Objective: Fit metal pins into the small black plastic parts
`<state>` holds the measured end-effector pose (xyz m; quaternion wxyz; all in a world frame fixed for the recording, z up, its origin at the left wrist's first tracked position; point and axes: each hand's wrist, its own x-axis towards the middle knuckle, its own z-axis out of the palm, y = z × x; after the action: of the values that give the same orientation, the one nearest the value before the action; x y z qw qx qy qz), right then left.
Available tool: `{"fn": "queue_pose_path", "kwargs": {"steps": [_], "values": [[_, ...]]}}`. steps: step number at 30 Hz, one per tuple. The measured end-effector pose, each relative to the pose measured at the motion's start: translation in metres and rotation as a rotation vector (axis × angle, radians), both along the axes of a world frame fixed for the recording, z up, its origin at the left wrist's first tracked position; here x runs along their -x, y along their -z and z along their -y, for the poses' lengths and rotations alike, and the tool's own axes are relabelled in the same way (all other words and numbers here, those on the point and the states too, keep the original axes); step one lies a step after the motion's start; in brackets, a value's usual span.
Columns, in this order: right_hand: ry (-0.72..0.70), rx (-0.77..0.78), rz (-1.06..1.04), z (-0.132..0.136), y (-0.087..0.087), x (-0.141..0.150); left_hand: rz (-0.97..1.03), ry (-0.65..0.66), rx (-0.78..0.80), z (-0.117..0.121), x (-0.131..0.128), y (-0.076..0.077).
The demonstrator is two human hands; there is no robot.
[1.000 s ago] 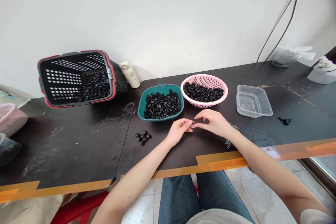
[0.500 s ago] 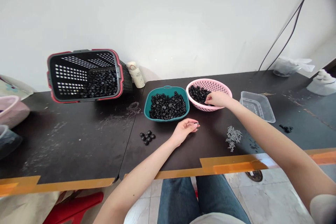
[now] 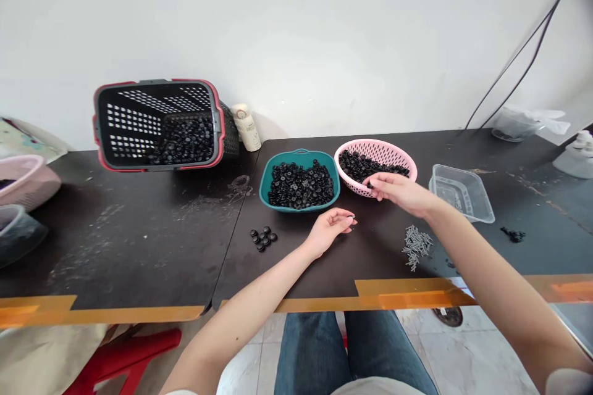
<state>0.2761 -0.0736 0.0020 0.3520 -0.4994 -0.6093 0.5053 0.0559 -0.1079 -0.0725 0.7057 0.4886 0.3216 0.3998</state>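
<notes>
My left hand (image 3: pixel 330 231) is low over the table in front of the teal basin, thumb and fingers pinched together. Whatever is at its fingertips is too small to make out. Just in front of the pink basket (image 3: pixel 411 178), my right hand (image 3: pixel 399 191) pinches a small black piece (image 3: pixel 369 184). More black pieces fill part of that basket. The teal basin (image 3: pixel 264 195) holds many black round pieces with holes. Several black round caps (image 3: pixel 262 238) lie left of my left hand. A pile of grey screws (image 3: pixel 417 245) lies below my right forearm.
A black crate with a red rim (image 3: pixel 217 123) lies tipped on its side, black pieces inside. Beside it leans a white bottle (image 3: pixel 246 128). To the right are a clear plastic tub (image 3: pixel 482 200) and small black bits (image 3: pixel 513 234). Orange tape (image 3: pixel 412 300) runs along the table's front edge (image 3: pixel 319 305).
My right hand has come out of the pink basket toward me with a small black piece in its fingertips. My left hand has stayed nearly in place; the view has shifted slightly.
</notes>
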Motion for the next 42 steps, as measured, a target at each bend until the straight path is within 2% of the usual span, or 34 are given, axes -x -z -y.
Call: {"fn": "queue_pose_path", "kwargs": {"steps": [3, 6, 10, 15, 20, 33, 42], "values": [[0.029, 0.113, -0.288, 0.030, 0.017, 0.021, -0.024, -0.072, -0.093, 0.004, -0.001, 0.001], [0.102, 0.273, -0.483, 0.041, 0.035, 0.035, -0.149, -0.199, -0.284, 0.010, 0.000, 0.000], [0.125, 0.403, -0.587, 0.042, 0.050, 0.041, -0.318, -0.343, -0.491, 0.015, 0.002, -0.004], [0.135, 0.439, -0.618, 0.047, 0.057, 0.047, -0.401, -0.358, -0.585, 0.016, 0.002, -0.004], [0.161, 0.422, -0.635, 0.049, 0.061, 0.049, -0.468, -0.375, -0.638, 0.015, 0.002, -0.002], [0.202, 0.334, -0.551, 0.050, 0.066, 0.051, -0.617, -0.333, -0.650, 0.012, 0.005, 0.000], [0.213, 0.296, -0.480, 0.052, 0.060, 0.052, -0.587, -0.344, -0.627, 0.012, 0.005, 0.000]]}}
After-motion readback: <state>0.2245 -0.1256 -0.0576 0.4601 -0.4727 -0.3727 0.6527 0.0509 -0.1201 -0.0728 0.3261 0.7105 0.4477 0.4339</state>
